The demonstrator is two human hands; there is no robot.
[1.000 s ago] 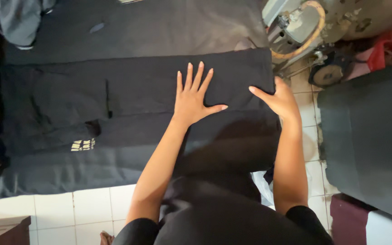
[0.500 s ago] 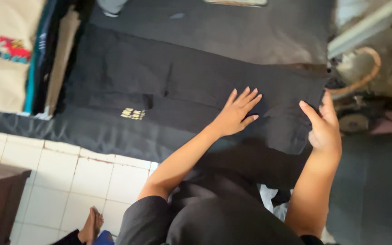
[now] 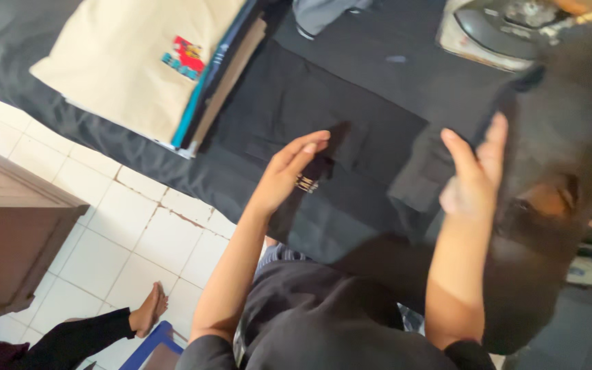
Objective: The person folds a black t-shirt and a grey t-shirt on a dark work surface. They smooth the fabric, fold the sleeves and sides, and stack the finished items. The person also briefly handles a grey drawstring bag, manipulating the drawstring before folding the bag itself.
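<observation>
A black garment (image 3: 323, 123) lies spread on a dark padded surface (image 3: 70, 116). My left hand (image 3: 289, 171) rests on the garment's middle, fingers straight and together, next to a small pale label (image 3: 306, 183). My right hand (image 3: 474, 175) grips the garment's right part (image 3: 556, 137) and holds it lifted off the surface, draped up toward me. The raised cloth hides what lies beneath it on the right.
A stack of folded clothes topped by a cream garment with a colourful print (image 3: 138, 62) sits at the left of the surface. An iron (image 3: 508, 27) stands at the back right. A wooden cabinet (image 3: 15, 226) and another person's foot (image 3: 149, 308) are on the white tiled floor.
My right hand has taken hold of the garment's right end and raised it. My left hand turned from flat with spread fingers to fingers together. The view swung left.
</observation>
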